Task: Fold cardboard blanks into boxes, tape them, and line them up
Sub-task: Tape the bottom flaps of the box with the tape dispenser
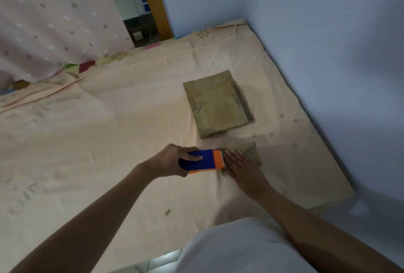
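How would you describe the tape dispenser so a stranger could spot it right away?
On the peach bedsheet, look just below the stack of flat cardboard blanks. The tape dispenser is in the left hand, against the small box. It is the only bright blue and orange thing among brown cardboard.

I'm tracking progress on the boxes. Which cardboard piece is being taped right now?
The small box nearest the person, pressed under the right hand, with the tape dispenser in the left hand at its edge. The flat stack of blanks farther away lies untouched.
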### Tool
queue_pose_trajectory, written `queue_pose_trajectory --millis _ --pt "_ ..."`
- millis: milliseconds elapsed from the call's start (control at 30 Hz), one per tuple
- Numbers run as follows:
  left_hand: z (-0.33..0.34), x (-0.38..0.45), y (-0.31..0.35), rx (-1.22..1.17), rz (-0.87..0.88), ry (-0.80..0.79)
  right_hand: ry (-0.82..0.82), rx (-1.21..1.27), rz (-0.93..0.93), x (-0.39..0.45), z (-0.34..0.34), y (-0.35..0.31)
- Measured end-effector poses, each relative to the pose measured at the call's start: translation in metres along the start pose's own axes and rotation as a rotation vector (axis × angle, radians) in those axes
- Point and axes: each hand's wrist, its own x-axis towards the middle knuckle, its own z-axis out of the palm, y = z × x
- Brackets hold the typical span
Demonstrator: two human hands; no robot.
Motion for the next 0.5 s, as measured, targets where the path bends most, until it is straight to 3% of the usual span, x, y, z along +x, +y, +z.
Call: queue_pose_trajectory --millis 500 --pt "-0.008 -0.02 -0.017 -0.041 -0.077 0.034 0.032 -0.032 -0.012 0.0 -0.003 -0.003"
